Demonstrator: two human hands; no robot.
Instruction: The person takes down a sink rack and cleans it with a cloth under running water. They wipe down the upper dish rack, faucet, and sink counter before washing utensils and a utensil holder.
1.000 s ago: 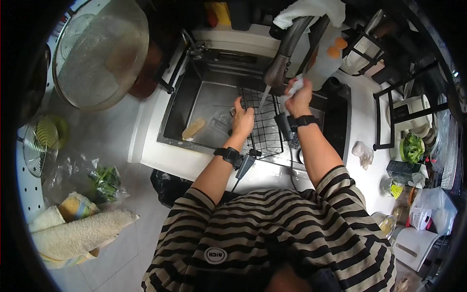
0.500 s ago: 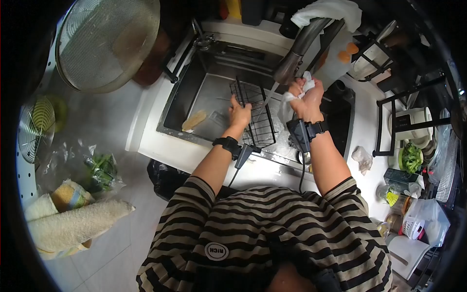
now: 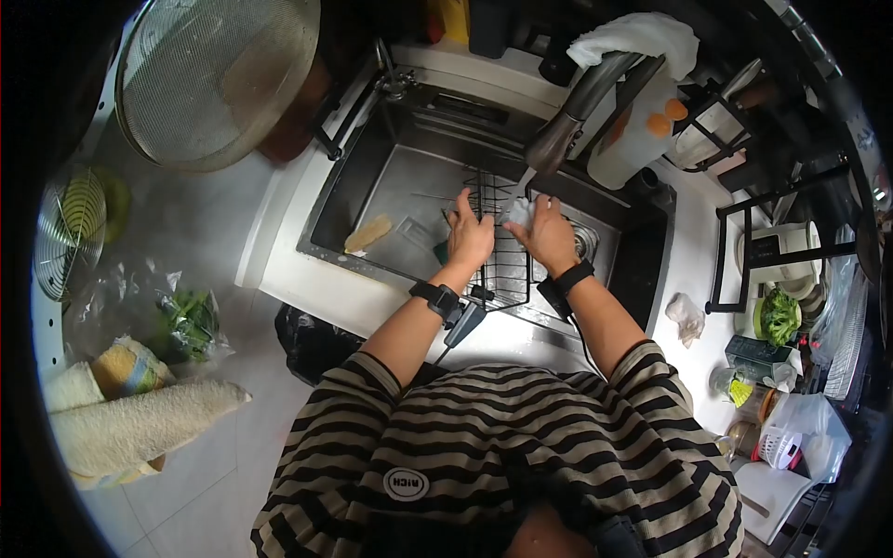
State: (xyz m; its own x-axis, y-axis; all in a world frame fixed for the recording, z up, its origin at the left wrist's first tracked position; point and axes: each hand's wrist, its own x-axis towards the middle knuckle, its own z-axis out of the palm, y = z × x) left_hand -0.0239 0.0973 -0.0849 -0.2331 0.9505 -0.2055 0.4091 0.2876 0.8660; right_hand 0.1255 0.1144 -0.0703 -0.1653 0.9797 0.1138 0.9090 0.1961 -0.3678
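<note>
Over the sink (image 3: 395, 191), a black wire rack (image 3: 507, 284) stands between my two hands. My left hand (image 3: 471, 240) is closed around its left side. In my right hand (image 3: 553, 240) is a crumpled white cloth (image 3: 521, 213), pressed to the upper right part of the rack. Water runs from the grey faucet (image 3: 555, 139) down near the cloth. My fingers partly hide the rack's wires and the cloth.
A tan sponge-like piece (image 3: 369, 234) lies in the sink's left part. A large mesh strainer (image 3: 219, 84) hangs at upper left. On the right counter are a crumpled tissue (image 3: 686, 318) and a black metal rack (image 3: 730, 260). A pale bottle (image 3: 633, 144) stands behind the faucet.
My right hand has come left and down from beside the faucet, bringing the white cloth onto the rack. My left hand and the rack have shifted slightly, and the rack stands more upright in view.
</note>
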